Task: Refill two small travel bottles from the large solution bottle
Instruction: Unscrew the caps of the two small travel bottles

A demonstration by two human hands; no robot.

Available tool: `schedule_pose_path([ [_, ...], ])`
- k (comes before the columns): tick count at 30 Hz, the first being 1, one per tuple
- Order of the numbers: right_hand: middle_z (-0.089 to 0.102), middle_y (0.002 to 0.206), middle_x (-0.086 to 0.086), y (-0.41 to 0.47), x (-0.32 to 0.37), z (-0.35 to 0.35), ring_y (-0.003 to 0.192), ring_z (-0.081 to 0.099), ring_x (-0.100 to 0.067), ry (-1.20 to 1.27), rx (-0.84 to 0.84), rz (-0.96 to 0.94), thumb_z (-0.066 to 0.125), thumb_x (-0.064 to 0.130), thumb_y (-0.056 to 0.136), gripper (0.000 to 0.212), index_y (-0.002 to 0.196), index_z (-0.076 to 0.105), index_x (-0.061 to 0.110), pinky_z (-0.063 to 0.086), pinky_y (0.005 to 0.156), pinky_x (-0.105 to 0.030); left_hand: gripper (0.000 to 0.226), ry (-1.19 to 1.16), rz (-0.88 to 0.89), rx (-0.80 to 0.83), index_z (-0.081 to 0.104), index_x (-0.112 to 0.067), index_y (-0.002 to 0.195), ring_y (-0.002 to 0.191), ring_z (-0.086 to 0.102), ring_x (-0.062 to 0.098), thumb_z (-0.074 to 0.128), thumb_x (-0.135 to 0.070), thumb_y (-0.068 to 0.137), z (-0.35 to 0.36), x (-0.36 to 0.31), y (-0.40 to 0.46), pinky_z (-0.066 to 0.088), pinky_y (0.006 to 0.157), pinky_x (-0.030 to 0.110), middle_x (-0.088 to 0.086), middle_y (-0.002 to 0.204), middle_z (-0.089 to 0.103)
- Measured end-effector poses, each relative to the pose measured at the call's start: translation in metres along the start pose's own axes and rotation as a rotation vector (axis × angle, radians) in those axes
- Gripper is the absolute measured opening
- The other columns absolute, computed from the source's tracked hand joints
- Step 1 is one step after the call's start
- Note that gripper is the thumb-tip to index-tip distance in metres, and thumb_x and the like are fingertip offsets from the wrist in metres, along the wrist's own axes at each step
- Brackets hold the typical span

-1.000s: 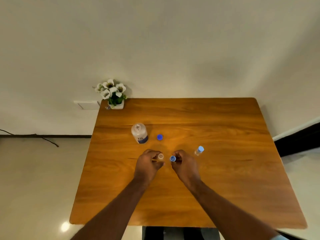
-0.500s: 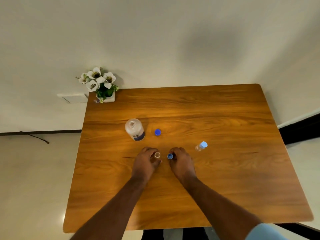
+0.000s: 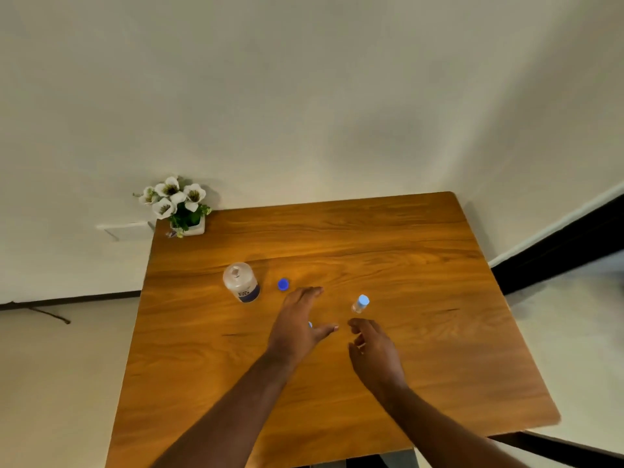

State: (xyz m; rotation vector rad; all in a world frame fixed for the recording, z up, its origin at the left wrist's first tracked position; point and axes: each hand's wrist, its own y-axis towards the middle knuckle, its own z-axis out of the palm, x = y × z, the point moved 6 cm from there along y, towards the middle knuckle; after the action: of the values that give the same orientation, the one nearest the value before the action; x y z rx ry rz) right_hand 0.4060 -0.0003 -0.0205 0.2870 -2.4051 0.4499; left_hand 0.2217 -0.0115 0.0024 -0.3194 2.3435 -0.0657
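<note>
The large clear solution bottle (image 3: 240, 282) stands uncapped on the wooden table (image 3: 422, 271), and its dark blue cap (image 3: 283, 284) lies just to its right. One small travel bottle (image 3: 360, 303) with a light blue cap stands at centre right. My left hand (image 3: 297, 320) hovers flat between them, fingers stretched forward and thumb out. A speck of light blue cap (image 3: 310, 324) peeks from under it, and the rest of that small bottle is hidden. My right hand (image 3: 373, 349) is just below the capped travel bottle, fingers loosely curled, holding nothing.
A white pot of white flowers (image 3: 180, 207) sits at the table's far left corner against the wall. The table's right edge (image 3: 526, 349) drops to the floor, with a dark skirting beyond it.
Both hands have let go of the small bottle and cap they held together. The left hand spread and moved forward over that spot. The right hand drew back to the right.
</note>
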Motion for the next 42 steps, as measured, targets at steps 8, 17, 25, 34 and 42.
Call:
schedule_pose_path([
  [8, 0.062, 0.116, 0.011, -0.002, -0.055, -0.054, 0.086, 0.061, -0.003, 0.049, -0.112, 0.103, 0.070, 0.017, 0.087, 0.041, 0.125, 0.059, 0.026, 0.056, 0.073, -0.033, 0.080, 0.059, -0.024, 0.185, 0.053, -0.020, 0.142, 0.134, 0.048, 0.020, 0.090, -0.034, 0.073, 0.070, -0.044, 0.049, 0.043, 0.111, 0.035, 0.002, 0.143, 0.055],
  [17, 0.057, 0.136, 0.005, 0.021, -0.075, -0.065, 0.127, 0.049, -0.015, 0.024, -0.138, 0.094, 0.057, 0.048, 0.094, 0.048, 0.137, 0.051, 0.027, 0.047, 0.094, -0.034, 0.069, -0.073, -0.189, 0.130, 0.060, -0.014, 0.134, 0.126, 0.058, 0.022, 0.091, -0.024, 0.073, 0.099, -0.029, 0.056, 0.048, 0.107, 0.039, 0.006, 0.135, 0.064],
  [25, 0.055, 0.139, 0.008, 0.034, -0.066, -0.080, 0.131, 0.044, -0.012, -0.017, -0.116, 0.006, 0.049, 0.057, 0.095, 0.052, 0.139, 0.049, 0.028, 0.042, 0.097, -0.030, 0.036, -0.238, -0.239, -0.035, 0.073, -0.013, 0.110, 0.099, 0.069, 0.016, 0.087, -0.024, 0.079, 0.086, -0.030, 0.054, 0.057, 0.085, 0.030, 0.000, 0.106, 0.075],
  [34, 0.068, 0.111, 0.024, 0.100, 0.107, -0.218, 0.091, 0.065, 0.004, 0.245, -0.328, -0.375, 0.066, 0.050, 0.089, 0.034, 0.121, 0.061, 0.040, 0.056, 0.073, -0.022, 0.034, -0.479, 0.022, -0.234, 0.076, -0.007, 0.110, 0.094, 0.071, 0.012, 0.086, -0.007, 0.078, -0.054, -0.129, 0.099, 0.052, 0.080, 0.019, 0.003, 0.103, 0.077],
  [42, 0.071, 0.074, 0.010, 0.091, 0.330, -0.377, 0.069, 0.066, -0.005, 0.163, -0.329, -0.737, 0.084, 0.038, 0.067, 0.024, 0.079, 0.069, 0.025, 0.054, 0.066, -0.026, 0.016, -0.608, 0.400, -0.374, 0.078, -0.007, 0.093, 0.085, 0.075, 0.020, 0.086, -0.011, 0.080, -0.256, -0.279, 0.099, 0.062, 0.085, 0.035, 0.007, 0.087, 0.078],
])
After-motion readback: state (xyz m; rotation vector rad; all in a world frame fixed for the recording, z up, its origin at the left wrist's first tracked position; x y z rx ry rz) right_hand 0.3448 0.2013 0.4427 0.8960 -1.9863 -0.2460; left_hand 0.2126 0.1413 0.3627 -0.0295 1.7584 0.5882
